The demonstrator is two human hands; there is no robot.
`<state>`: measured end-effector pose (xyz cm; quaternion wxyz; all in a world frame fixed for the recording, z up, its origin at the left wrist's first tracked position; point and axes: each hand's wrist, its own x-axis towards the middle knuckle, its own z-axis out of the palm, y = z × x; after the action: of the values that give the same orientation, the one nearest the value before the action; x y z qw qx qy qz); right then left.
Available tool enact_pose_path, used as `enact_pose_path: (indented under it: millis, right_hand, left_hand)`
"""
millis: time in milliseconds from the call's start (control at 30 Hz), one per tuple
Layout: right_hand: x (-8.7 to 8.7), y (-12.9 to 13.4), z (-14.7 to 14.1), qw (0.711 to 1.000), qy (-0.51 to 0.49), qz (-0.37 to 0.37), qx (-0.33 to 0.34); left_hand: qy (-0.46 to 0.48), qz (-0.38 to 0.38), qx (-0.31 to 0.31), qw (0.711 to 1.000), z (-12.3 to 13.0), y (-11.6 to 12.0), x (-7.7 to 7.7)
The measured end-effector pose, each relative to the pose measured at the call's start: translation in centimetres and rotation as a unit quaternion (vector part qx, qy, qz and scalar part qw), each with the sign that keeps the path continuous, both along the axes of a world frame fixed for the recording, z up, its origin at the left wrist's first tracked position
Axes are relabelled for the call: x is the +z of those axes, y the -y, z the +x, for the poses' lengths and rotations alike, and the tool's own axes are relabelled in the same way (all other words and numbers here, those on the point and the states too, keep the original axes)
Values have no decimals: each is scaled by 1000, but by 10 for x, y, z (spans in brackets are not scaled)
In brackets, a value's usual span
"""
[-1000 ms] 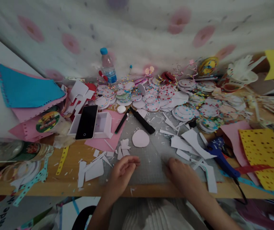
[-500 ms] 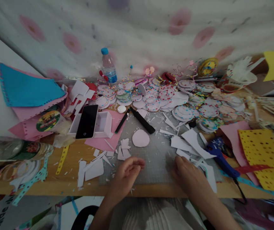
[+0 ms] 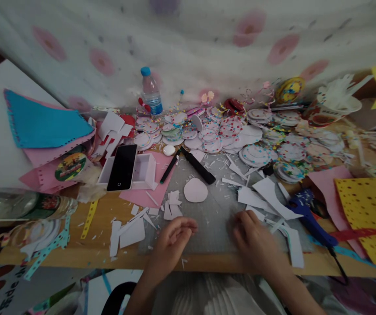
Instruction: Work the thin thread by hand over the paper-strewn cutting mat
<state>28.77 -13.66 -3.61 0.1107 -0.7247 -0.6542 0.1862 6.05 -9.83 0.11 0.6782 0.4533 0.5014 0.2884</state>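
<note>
My left hand (image 3: 175,236) rests at the near edge of the grey cutting mat (image 3: 212,210), its fingers curled together toward the thumb and nothing visible in them. My right hand (image 3: 255,236) hovers over the mat's right part, knuckles up. It is smeared by motion, and its fingertips are hidden. Between and beyond the hands lies a pale round paper disc (image 3: 195,190), touched by neither. Behind the disc are a black pen-like tool (image 3: 198,165) and a thinner dark green one (image 3: 170,166). White paper scraps (image 3: 256,197) lie beside my right hand.
Piles of decorated discs (image 3: 230,127) line the back, near a water bottle (image 3: 152,94). A phone (image 3: 122,167) leans on a white box (image 3: 145,170) at the left. A blue glue gun (image 3: 314,221), red scissors-like piece (image 3: 360,233) and yellow dotted sheet (image 3: 367,216) lie right.
The whole view has shifted a little, with table items appearing slightly farther right. My right hand has moved slightly left relative to the mat and is more blurred. My left hand keeps its curled pose.
</note>
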Motion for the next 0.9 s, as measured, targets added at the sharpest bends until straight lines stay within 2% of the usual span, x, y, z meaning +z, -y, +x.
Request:
enact_pose_path:
  millis: [133, 267, 333, 433, 600, 733, 900]
  right_hand:
    - [-1, 0, -11, 998, 59, -16, -33]
    - [6, -10, -17, 985, 137, -105, 9]
    - [9, -16, -17, 979, 156, -126, 27]
    - [9, -20, -14, 978, 161, -128, 43]
    - [-1, -13, -4, 975, 173, -134, 46]
    - [-7, -6, 1, 976, 168, -136, 33]
    - [-4, -3, 12, 979, 155, -132, 29]
  left_hand:
    - [1, -1, 0, 1000, 2, -3, 3]
    - [-7, -4, -9, 1000, 3, -4, 7]
    - [-11, -1, -5, 1000, 1, -3, 6]
    - [-22, 8, 1, 1000, -4, -1, 4]
    - [-32, 11, 1, 999, -12, 1, 1]
    - [-35, -6, -1, 999, -7, -2, 3]
    - [-17, -29, -29, 999, 5, -4, -3]
